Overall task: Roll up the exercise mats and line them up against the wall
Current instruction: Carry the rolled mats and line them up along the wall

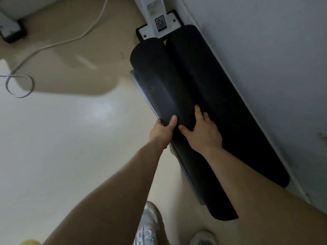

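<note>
Two rolled black exercise mats lie side by side on the floor, parallel to the white wall (265, 59). The far mat (221, 96) rests against the wall. The near mat (159, 82) touches it, and its loose outer flap sticks out along the left side. My left hand (163, 132) grips that flap's edge, thumb on top of the roll. My right hand (203, 131) lies flat on the near mat with fingers spread, pressing down on it.
A white stand base (159, 23) with a QR label sits at the mats' far end by the wall. A white cable (53, 45) snakes over the beige floor at left. My white shoes (150, 227) are at the bottom.
</note>
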